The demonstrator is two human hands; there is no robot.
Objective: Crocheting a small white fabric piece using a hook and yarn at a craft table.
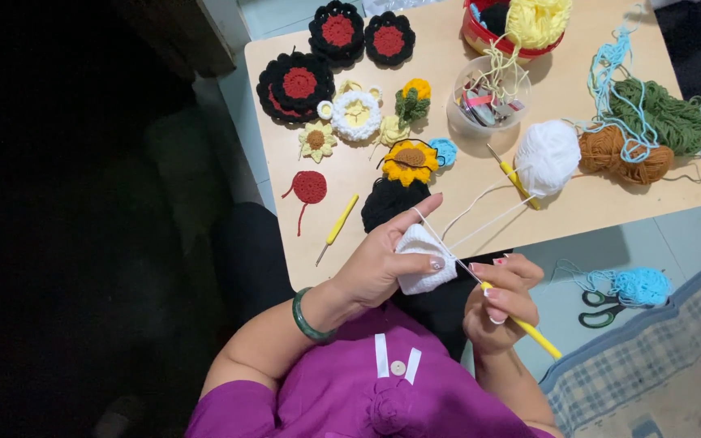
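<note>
- Low wooden table (545,212) over tiled floor, yarn and crochet pieces on top.
- Left hand (383,259) pinches white crochet piece (422,261) at 6 o'clock edge, yarn over the forefinger.
- Right hand (503,302) closed around yellow hook (521,324).
- Tip: keep strand taut, hook shallow.
- Count: three hooks, four red-black flowers, one white yarn ball (547,156).

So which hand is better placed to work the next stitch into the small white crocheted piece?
Probably the right hand: it holds the yellow-handled crochet hook at the piece, which the left hand pinches while tensioning the white yarn strand.
</note>
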